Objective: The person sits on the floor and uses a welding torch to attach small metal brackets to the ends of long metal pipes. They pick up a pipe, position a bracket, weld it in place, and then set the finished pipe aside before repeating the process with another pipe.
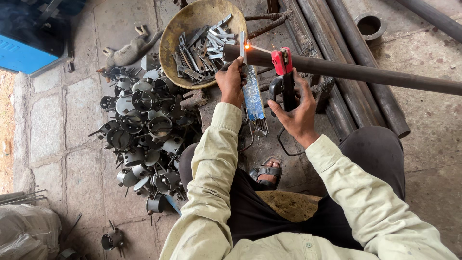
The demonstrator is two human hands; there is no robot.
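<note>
My right hand grips a red-jawed welding electrode holder. Its thin rod reaches left to a glowing orange spot near the end of a long dark steel pipe. My left hand holds a small flat metal strip upright against that pipe end. A blue packet of welding rods lies just below the pipe between my hands.
A shallow metal pan of flat steel strips sits behind the pipe end. A heap of short round metal fittings lies at left. Thick pipes lie on the floor at right. An animal lies by the pan.
</note>
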